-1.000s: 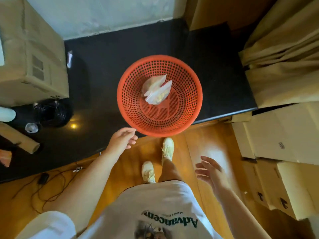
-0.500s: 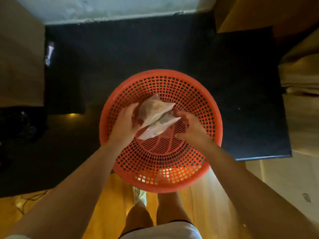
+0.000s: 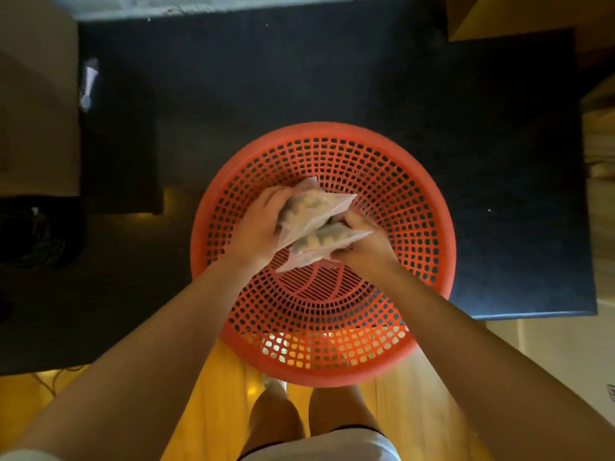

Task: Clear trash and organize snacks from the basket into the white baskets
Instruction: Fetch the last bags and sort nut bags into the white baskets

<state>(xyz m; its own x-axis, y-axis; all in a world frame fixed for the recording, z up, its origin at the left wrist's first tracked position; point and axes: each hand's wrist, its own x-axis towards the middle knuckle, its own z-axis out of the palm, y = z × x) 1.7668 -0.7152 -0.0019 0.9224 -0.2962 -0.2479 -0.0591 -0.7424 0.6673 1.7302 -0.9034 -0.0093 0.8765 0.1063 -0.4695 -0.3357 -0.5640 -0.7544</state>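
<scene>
Inside the basket: both hands on snack bags.
Left hand (image 3: pixel 258 227) grips the upper clear plastic snack bag (image 3: pixel 314 209); right hand (image 3: pixel 364 242) grips the lower clear plastic snack bag (image 3: pixel 321 249), both within the round orange perforated plastic basket (image 3: pixel 429 234) on the dark countertop (image 3: pixel 299 88).

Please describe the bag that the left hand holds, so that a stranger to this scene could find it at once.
Find the round orange basket that sits on the black surface. Two clear snack bags are held inside it; the left hand grips the upper bag. Unlike the lower bag in the right hand, it lies farther from the person.
</scene>
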